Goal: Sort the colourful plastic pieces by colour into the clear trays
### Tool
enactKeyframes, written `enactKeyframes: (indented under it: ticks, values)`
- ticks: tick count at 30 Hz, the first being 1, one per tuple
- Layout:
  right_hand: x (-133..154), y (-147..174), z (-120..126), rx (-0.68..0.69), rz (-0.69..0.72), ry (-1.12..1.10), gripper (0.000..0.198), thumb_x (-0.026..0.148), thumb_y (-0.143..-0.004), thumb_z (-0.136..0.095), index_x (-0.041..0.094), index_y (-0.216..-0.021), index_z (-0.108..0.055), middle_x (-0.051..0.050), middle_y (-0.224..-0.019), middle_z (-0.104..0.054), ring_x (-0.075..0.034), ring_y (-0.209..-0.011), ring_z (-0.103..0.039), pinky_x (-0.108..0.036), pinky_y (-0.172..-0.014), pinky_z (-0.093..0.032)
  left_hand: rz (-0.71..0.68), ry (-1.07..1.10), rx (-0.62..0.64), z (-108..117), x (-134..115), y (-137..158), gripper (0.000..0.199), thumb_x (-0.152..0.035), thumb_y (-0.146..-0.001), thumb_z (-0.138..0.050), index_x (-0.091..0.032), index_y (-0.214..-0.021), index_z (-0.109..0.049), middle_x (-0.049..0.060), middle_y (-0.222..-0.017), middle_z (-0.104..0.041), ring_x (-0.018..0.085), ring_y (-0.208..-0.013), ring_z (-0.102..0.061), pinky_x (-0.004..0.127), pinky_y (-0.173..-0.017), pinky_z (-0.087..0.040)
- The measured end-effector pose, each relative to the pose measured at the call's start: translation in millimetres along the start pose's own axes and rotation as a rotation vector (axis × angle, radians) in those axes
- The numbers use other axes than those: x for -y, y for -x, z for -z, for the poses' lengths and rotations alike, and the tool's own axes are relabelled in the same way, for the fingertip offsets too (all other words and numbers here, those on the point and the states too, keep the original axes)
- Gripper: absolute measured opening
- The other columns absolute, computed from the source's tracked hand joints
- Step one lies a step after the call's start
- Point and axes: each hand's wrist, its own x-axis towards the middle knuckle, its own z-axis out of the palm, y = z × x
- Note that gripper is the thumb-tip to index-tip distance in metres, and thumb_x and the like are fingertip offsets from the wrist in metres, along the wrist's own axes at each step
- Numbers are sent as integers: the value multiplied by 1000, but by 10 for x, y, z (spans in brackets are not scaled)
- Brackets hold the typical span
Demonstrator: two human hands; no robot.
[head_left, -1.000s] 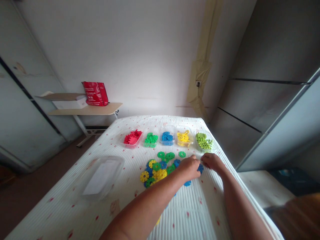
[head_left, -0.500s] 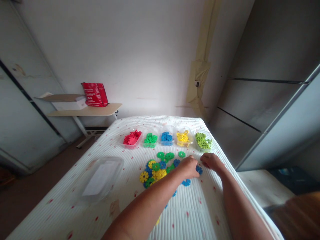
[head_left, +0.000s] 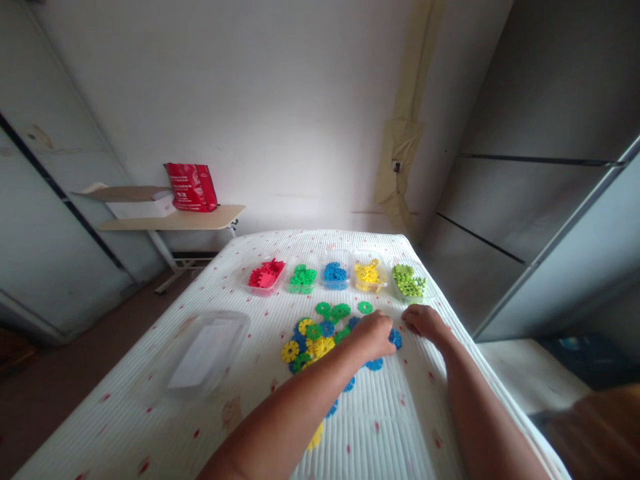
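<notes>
My left hand (head_left: 377, 333) is closed low over the right side of a loose pile of plastic snowflake discs, its fingers on a blue snowflake disc (head_left: 395, 339). To the right, my right hand (head_left: 423, 321) rests low over the cloth with curled fingers; its fingertips are hidden, so what they hold, if anything, cannot be seen. The pile mixes yellow discs (head_left: 320, 347), green discs (head_left: 341, 311) and blue discs. One green disc (head_left: 365, 307) lies just beyond my left hand. My left forearm covers part of the pile.
Behind the pile stand clear tubs of red pieces (head_left: 267, 274), green pieces (head_left: 303, 277), blue pieces (head_left: 335, 274), yellow pieces (head_left: 368, 273) and lime pieces (head_left: 410, 281). A clear lid (head_left: 235, 347) with paper lies left. A side table (head_left: 210, 219) holds a red bag (head_left: 193, 188).
The blue disc at my left fingers has shifted slightly left along with that hand. My right hand stays nearly in place. The view has moved a little.
</notes>
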Motion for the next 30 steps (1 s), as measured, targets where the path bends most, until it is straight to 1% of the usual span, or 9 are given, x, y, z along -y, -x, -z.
enactKeyframes:
  ticks: [5, 9, 13, 18, 20, 23, 26, 28, 30]
  values:
    - [12, 13, -2, -6, 24, 41, 17, 20, -70, -44, 18, -62, -60, 3, -45, -54, -10, -43, -49, -20, -47, -35, -20, -82, 34, -100, -103, 23, 22, -22, -71, -57, -17, -92, -62, 8, -97, -60, 20, -82, -62, 28, -73, -49]
    - [15, 13, -7, -23, 28, 67, 19, 19, -69, -43, 18, -62, -60, 3, -43, -52, -10, -43, -49, -20, -48, -35, -27, -106, 75, -52, -142, 2, 25, -19, -73, -54, -20, -97, -62, 9, -100, -59, 21, -80, -62, 31, -72, -50]
    - [17, 16, -7, -27, 39, 65, 19, 20, -70, -43, 18, -63, -60, 3, -45, -53, -10, -42, -47, -20, -47, -34, -69, -174, 131, -10, -192, -21, 25, -16, -75, -51, -16, -95, -64, 12, -99, -60, 23, -79, -63, 32, -69, -50]
    - [11, 15, -16, -28, 33, 65, 18, 20, -70, -44, 18, -63, -60, 3, -44, -52, -9, -42, -46, -20, -46, -34, -94, -110, 67, -68, -127, -19, 26, -20, -70, -56, -14, -94, -64, 11, -94, -62, 23, -79, -63, 31, -71, -50]
    - [6, 13, -22, -24, 33, 57, 18, 20, -71, -44, 18, -63, -60, 3, -44, -52, -10, -42, -47, -20, -46, -34, -103, -43, 28, -27, -56, 1, 27, -23, -68, -59, -15, -93, -64, 9, -95, -63, 22, -83, -62, 29, -74, -50]
    - [9, 13, -24, -24, 21, 52, 18, 19, -70, -43, 18, -63, -60, 2, -47, -54, -10, -44, -48, -20, -47, -35, -72, 110, -49, 209, 116, 55, 28, -25, -67, -61, -18, -95, -65, 6, -95, -65, 19, -88, -60, 25, -77, -48]
    - [33, 21, -13, -28, 20, 85, 19, 17, -70, -43, 18, -63, -60, 2, -47, -54, -10, -45, -49, -19, -50, -36, 58, 173, -105, 596, 385, 85, 29, -21, -67, -63, -17, -95, -66, 4, -89, -66, 17, -81, -61, 24, -74, -48]
    - [55, 31, -4, -25, 36, 126, 19, 17, -70, -43, 18, -61, -60, 2, -46, -54, -10, -46, -50, -20, -51, -35, 204, 162, -182, 847, 588, 55, 29, -18, -66, -66, -16, -95, -66, 4, -92, -66, 18, -86, -61, 26, -79, -47]
    - [74, 40, 0, -29, 48, 164, 20, 17, -70, -42, 18, -60, -60, 2, -47, -55, -11, -48, -51, -20, -53, -35, 258, 158, -220, 1032, 764, -10, 28, -21, -72, -67, -14, -98, -64, 6, -98, -64, 19, -91, -60, 31, -82, -48]
